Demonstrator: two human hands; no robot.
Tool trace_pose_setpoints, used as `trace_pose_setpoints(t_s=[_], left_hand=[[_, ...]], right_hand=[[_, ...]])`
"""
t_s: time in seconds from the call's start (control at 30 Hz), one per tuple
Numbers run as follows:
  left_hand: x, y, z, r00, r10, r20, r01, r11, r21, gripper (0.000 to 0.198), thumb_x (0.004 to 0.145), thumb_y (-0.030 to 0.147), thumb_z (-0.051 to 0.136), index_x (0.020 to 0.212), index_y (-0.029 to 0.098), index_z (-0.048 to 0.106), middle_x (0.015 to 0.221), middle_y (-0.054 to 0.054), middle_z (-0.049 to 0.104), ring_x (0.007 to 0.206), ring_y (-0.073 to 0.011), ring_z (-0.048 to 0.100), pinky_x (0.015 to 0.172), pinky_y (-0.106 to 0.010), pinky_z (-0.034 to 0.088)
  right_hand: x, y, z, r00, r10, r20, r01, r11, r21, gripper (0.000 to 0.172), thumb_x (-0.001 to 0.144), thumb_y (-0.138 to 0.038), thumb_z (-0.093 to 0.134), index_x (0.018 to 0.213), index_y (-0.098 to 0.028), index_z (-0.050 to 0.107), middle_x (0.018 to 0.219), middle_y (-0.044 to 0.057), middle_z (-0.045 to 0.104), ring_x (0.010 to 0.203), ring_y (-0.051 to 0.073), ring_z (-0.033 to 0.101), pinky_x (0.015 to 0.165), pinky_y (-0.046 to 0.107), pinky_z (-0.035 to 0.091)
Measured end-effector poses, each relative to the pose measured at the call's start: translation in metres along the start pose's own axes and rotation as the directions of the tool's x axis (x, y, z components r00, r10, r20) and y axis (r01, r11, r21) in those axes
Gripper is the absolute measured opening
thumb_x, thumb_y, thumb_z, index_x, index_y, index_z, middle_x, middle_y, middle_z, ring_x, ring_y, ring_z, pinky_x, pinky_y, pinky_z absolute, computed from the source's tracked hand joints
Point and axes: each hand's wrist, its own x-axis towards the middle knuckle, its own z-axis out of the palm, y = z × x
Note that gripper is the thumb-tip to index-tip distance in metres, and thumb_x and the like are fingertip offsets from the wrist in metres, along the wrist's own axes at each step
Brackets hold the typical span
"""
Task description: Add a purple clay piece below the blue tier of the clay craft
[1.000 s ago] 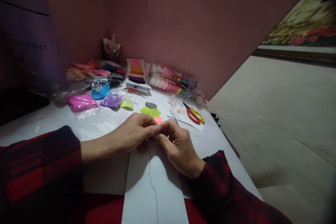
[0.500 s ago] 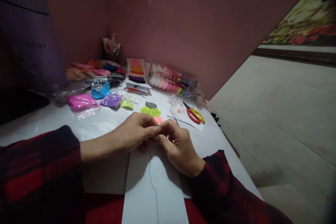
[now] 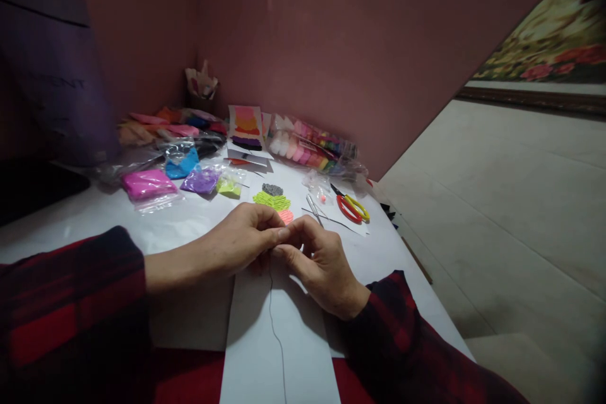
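Grip of the left hand (image 3: pixel 241 237) and of the right hand (image 3: pixel 326 265) meets at the fingertips, thumbs close to the fingers; whether anything is clamped between them is hidden, so I cannot tell. Beneath them lies a white sheet (image 3: pixel 253 347) with a thin wavy line, its near end reaching past the counter (image 3: pixel 402 271). Just beyond the fingers sit coral (image 3: pixel 286 216), lime (image 3: pixel 271 201) and gray patches (image 3: pixel 273 190); scissors (image 3: pixel 351 207) lie to the right.

Pink wall (image 3: pixel 350 44), framed flower picture (image 3: pixel 544 50), tall purple container (image 3: pixel 52 107)
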Motion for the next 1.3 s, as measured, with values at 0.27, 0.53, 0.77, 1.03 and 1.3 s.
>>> trace_pose_setpoints(t_s=[0.27,0.53,0.77,1.03,1.3], left_hand=[[0.0002,-0.0003,0.0001,1.0,0.016,0.009,-0.016,1.0,-0.002,0.023,0.078,0.036,0.056,0.067,0.017,0.054,0.054,0.005,0.049,0.047,-0.0101,0.047,0.046,-0.023,0.034],[0.0001,0.0012,-0.0011,1.0,0.023,0.02,-0.023,1.0,-0.009,0.022,0.079,0.036,0.055,0.073,0.015,0.057,0.059,0.003,0.051,0.05,-0.0103,0.047,0.047,-0.023,0.035],[-0.0011,0.0012,-0.0007,1.0,0.019,0.02,-0.019,1.0,-0.005,0.023,0.08,0.037,0.055,0.075,0.014,0.058,0.058,0.003,0.051,0.048,-0.0098,0.047,0.046,-0.023,0.035],[-0.0005,0.0011,-0.0003,0.999,0.034,0.02,-0.034,0.999,-0.011,0.022,0.081,0.035,0.055,0.071,0.015,0.056,0.055,0.004,0.05,0.046,-0.0091,0.047,0.045,-0.022,0.034],[-0.0011,0.0013,0.0016,1.0,-0.007,0.02,0.007,1.0,0.02,0.022,0.082,0.033,0.053,0.067,0.017,0.051,0.053,0.005,0.048,0.045,-0.0098,0.047,0.044,-0.022,0.035]], right_hand=[[-0.0002,-0.0009,0.0004,1.0,-0.012,-0.012,0.012,1.0,-0.007,0.009,0.081,-0.019,0.062,0.082,-0.018,0.053,0.063,-0.004,0.055,0.054,0.01,0.048,0.048,0.021,0.037],[-0.0012,-0.0002,0.001,1.0,-0.005,-0.017,0.005,1.0,-0.006,0.009,0.082,-0.02,0.061,0.084,-0.019,0.053,0.063,-0.003,0.056,0.053,0.01,0.048,0.048,0.022,0.037],[-0.0019,-0.0014,0.0016,1.0,0.002,-0.024,-0.002,1.0,-0.013,0.008,0.082,-0.02,0.062,0.085,-0.018,0.054,0.063,-0.002,0.058,0.054,0.011,0.05,0.048,0.022,0.038],[-0.0019,-0.0017,0.0019,0.999,0.002,-0.033,-0.002,1.0,-0.012,0.008,0.082,-0.02,0.061,0.085,-0.018,0.054,0.063,-0.003,0.057,0.054,0.01,0.049,0.047,0.021,0.038],[-0.0024,-0.001,0.0008,1.0,0.026,0.018,-0.026,1.0,-0.012,0.009,0.083,-0.02,0.062,0.082,-0.018,0.053,0.064,-0.004,0.055,0.055,0.009,0.047,0.049,0.022,0.036]])
